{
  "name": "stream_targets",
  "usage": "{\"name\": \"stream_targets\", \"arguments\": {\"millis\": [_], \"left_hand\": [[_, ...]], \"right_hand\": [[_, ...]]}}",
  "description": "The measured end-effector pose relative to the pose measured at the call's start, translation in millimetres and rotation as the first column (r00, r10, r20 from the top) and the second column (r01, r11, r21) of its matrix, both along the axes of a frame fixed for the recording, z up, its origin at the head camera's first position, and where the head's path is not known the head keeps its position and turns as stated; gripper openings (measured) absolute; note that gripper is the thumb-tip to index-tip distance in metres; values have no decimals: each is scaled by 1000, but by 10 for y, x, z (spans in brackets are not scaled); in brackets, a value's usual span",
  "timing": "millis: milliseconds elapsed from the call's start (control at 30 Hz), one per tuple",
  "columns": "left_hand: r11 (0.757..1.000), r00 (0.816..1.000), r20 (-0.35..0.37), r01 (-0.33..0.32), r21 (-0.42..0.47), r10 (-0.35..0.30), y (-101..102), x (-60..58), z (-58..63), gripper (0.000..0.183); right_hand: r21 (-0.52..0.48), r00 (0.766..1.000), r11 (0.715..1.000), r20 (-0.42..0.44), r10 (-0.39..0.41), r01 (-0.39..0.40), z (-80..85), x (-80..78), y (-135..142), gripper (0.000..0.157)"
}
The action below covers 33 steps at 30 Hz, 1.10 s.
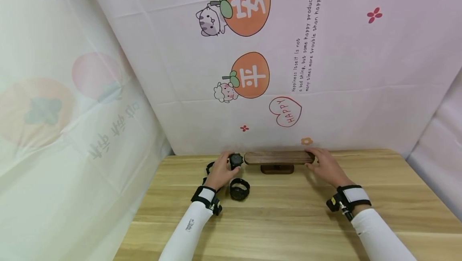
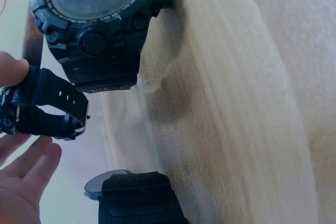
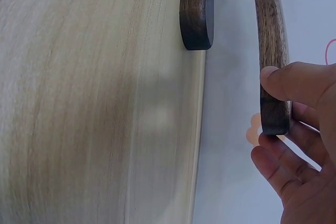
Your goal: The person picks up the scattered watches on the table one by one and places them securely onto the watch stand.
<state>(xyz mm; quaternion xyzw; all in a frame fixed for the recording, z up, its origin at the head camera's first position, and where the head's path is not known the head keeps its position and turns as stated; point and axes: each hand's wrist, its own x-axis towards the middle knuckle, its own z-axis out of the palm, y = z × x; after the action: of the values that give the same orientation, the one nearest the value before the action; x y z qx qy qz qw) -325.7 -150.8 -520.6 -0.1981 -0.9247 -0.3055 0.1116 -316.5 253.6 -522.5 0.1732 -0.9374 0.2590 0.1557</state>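
Both arms, in white sleeves (image 1: 187,229), stretched from the near side of the table (image 1: 288,217) toward its far edge, angled slightly inward, each wrist carrying a strapped camera. The left hand (image 1: 220,171) reached toward the left part of the far edge, its grip pinching a black watch (image 1: 236,160) by the strap between thumb and fingers. The right hand (image 1: 326,167) lay farther right along that edge, its grip pinching the right end of a wooden bar (image 1: 278,157), thumb on the near face and fingers behind.

The bar topped a small wooden base (image 1: 277,169) close to the far edge; its long axis ran left to right, parallel to that edge. The held watch was just beside the bar's left end, strap looped, dial turned toward the near edge. A second watch (image 1: 239,192) rested nearer the near edge, just beside the left wrist, its strap also looped. More black strap (image 1: 208,167) showed toward the table's left edge, partly hidden by the left hand.
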Motion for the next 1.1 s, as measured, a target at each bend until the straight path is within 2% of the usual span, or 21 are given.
{"name": "stream_targets", "arguments": {"millis": [333, 1100], "left_hand": [[1000, 1000, 3, 4, 7, -4, 12, 2, 17, 64], [1000, 999, -45, 28, 6, -28, 109, 6, 62, 64]], "right_hand": [[-8, 1000, 1000, 6, 2, -2, 6, 16, -5, 58], [-31, 999, 999, 36, 16, -15, 10, 35, 1, 57]]}}
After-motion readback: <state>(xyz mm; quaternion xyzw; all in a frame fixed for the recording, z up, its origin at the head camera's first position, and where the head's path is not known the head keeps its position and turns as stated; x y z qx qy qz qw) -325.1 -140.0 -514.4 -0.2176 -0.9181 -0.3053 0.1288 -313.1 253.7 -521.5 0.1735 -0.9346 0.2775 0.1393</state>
